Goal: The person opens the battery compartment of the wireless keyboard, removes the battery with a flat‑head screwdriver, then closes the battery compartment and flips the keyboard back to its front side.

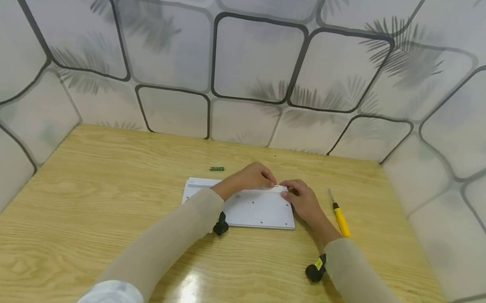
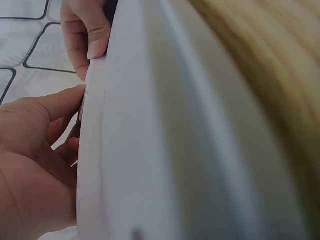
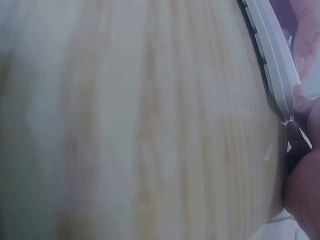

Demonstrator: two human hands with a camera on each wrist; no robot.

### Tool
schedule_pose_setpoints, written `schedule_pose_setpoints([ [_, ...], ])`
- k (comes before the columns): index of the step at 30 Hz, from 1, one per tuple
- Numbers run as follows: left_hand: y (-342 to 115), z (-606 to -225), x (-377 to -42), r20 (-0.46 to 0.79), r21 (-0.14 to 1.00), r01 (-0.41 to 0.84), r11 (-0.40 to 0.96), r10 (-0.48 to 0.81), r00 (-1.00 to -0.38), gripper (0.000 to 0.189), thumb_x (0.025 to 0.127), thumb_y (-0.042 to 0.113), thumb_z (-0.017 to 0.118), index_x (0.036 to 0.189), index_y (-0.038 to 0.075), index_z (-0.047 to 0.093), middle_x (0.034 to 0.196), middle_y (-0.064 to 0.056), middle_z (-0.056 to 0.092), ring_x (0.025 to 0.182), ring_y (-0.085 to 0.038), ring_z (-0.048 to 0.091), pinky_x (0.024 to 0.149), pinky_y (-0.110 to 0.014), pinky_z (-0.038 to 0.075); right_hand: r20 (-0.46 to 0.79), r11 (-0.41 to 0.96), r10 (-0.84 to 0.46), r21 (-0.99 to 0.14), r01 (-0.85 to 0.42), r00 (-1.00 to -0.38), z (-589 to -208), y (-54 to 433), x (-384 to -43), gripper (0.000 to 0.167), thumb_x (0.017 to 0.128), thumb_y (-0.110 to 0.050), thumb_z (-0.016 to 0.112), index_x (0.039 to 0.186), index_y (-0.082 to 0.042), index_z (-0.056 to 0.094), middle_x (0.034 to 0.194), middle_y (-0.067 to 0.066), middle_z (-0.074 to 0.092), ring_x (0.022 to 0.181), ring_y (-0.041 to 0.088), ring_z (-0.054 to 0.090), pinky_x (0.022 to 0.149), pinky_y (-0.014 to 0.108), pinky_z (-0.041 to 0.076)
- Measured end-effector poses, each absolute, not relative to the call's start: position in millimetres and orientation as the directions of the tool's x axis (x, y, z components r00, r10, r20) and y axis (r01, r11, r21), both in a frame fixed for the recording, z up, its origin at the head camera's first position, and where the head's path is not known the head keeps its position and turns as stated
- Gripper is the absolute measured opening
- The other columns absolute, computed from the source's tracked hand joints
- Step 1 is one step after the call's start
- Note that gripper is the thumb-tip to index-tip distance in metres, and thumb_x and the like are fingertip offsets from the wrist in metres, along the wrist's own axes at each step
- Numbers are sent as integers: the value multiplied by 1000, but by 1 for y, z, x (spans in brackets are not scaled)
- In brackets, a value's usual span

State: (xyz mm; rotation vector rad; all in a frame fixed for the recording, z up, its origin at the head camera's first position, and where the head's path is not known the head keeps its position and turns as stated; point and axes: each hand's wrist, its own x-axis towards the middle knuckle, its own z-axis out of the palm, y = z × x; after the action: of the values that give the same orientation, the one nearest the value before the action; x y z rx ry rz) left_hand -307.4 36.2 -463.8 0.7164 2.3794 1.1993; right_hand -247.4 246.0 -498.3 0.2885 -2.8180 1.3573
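A white keyboard (image 1: 262, 211) lies face down on the table, its back dotted with small dark screw holes. Along its far side runs a raised strip. White keys (image 3: 270, 80) show on its underside in the right wrist view. My left hand (image 1: 254, 176) reaches over the back and grips the far edge, thumb at the rim and the other fingers partly hidden behind it. At the far right corner, my right hand (image 1: 304, 200) pinches the keyboard with its thumb on top and fingers beneath. The two hands are close together.
A screwdriver (image 1: 340, 219) with a yellow handle lies right of the keyboard, beside my right forearm. Behind the keyboard's left part is a small green piece (image 1: 217, 168). The wooden table (image 1: 85, 200) ends at patterned walls at the back and sides.
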Motion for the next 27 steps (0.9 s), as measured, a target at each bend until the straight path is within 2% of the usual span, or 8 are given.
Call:
schedule_pose_setpoints([
  [11, 37, -462, -305, -125, 842, 216, 495, 567, -814, 19, 99, 12, 65, 112, 6, 77, 114, -10, 74, 103, -21, 66, 85, -29, 52, 88, 609, -144, -777, -158, -986, -495, 242, -246, 23, 100, -10, 62, 122, -6, 69, 122, 15, 62, 100, 29, 54, 90, 41, 44],
  [21, 37, -460, -302, -111, 823, 236, 516, 554, -825, 19, 99, 13, 65, 112, 8, 77, 115, -8, 75, 106, -21, 67, 90, -32, 52, 108, 615, -125, -771, -163, -986, -499, 242, -249, 22, 99, -11, 64, 120, -7, 70, 120, 15, 63, 100, 30, 56, 90, 42, 45],
  [27, 37, -458, -300, -106, 830, 234, 507, 555, -825, 17, 97, 11, 67, 110, 6, 78, 113, -9, 75, 103, -21, 68, 87, -29, 54, 88, 624, -118, -769, -143, -989, -498, 243, -248, 23, 100, -13, 64, 121, -7, 70, 122, 14, 63, 102, 29, 56, 91, 42, 45],
])
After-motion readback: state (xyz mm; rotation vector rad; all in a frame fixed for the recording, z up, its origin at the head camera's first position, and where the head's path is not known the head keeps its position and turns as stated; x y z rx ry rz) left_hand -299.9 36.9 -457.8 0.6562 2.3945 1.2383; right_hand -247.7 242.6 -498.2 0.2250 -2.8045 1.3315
